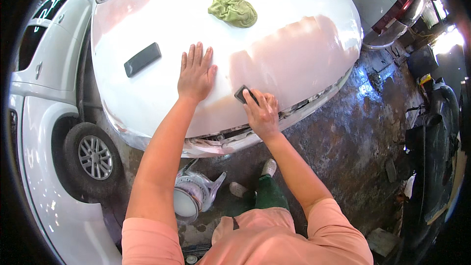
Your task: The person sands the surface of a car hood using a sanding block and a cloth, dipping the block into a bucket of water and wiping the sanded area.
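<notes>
A white car hood with pinkish patches, one large patch on its right side, lies before me. My left hand rests flat on the hood, fingers stretched toward the far side. My right hand grips a small dark sanding block against the hood, by the near left edge of the large patch. Left of my left hand lies a longer dark grey block. Beyond both hands sits a crumpled green cloth.
A bucket of pale liquid stands by my feet below the hood's front edge. On the left is a white vehicle with a wheel. Another car's rear is at the far right. Black car parts lean along the right side of the wet floor.
</notes>
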Demonstrator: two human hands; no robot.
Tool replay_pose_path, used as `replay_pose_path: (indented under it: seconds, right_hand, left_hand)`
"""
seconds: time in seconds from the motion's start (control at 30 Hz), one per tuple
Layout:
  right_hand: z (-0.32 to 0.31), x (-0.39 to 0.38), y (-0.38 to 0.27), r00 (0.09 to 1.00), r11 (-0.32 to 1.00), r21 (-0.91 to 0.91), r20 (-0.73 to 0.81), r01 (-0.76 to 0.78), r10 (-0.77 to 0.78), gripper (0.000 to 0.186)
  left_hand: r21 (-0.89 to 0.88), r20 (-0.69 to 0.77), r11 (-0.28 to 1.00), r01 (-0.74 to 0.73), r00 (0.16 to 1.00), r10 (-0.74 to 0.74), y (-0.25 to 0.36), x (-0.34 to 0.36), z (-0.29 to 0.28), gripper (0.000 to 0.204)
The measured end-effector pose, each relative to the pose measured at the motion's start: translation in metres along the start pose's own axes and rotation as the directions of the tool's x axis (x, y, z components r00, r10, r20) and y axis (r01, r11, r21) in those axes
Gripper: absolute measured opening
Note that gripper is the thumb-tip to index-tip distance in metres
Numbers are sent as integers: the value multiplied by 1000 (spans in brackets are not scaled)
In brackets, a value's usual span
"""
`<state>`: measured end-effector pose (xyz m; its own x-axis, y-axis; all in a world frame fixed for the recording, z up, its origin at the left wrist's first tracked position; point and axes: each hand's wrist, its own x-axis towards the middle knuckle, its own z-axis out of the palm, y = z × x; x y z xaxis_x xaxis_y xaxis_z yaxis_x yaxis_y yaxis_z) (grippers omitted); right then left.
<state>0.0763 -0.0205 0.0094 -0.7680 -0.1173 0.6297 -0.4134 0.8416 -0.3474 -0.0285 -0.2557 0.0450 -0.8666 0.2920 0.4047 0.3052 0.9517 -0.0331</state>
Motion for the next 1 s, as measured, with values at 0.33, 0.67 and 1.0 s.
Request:
replay_pose_path:
  seconds: [0.33, 0.67, 1.0]
  right_hand:
    - [8, 34, -10, 995, 995, 20, -25, -99, 100, 50]
    - [14, 114, -6, 985, 990, 8, 99, -139, 138, 51]
    - [-2, 63, 1, 996, 996, -57, 57, -63, 66, 46]
  left_hand:
    - [-333, -106, 938, 99, 984, -142, -3, 44, -2, 74]
    - [-37, 116, 999, 12, 993, -7, 82, 228, -7, 73]
    - [-287, -141, 911, -296, 954, 266, 12, 173, 6, 30]
